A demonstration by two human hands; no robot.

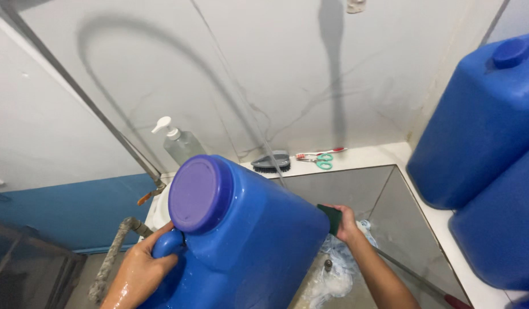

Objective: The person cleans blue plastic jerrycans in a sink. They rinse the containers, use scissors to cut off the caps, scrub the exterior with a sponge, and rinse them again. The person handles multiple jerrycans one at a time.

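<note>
Left hand: the left hand (pixel 141 269) is wet and clenched around the moulded handle of the blue jug (pixel 241 240), low at the left of the view, just below the jug's cap.
Blue jug: it is held over the sink (pixel 390 194), tipped over, with its purple cap (pixel 200 193) turned up and toward the camera.
Long axis: the jug's length runs from the cap at upper left down and away toward the lower right, into the basin.
Right hand: the right hand (pixel 347 224) grasps a dark green sponge (pixel 332 218) and presses it against the far right end of the jug.
Key relation: the jug lies between the two hands; the left holds the cap end, the right touches the opposite end, so both are in contact and neither is nearer.
Sink floor: a white cloth (pixel 339 269) and a small drain plug lie below the right forearm.
Counter: behind the jug the counter (pixel 384 155) carries a clear pump bottle (pixel 178 143), a dark brush (pixel 272 162), a pair of green-handled scissors (pixel 321 161) and a red-and-white toothbrush (pixel 320 153).
Right edge: two more blue jugs (pixel 482 120) are stacked there, well apart from the hands.
Count: three blue jugs in all, one sponge, one cloth, one pump bottle, one brush, one pair of scissors, one toothbrush.
</note>
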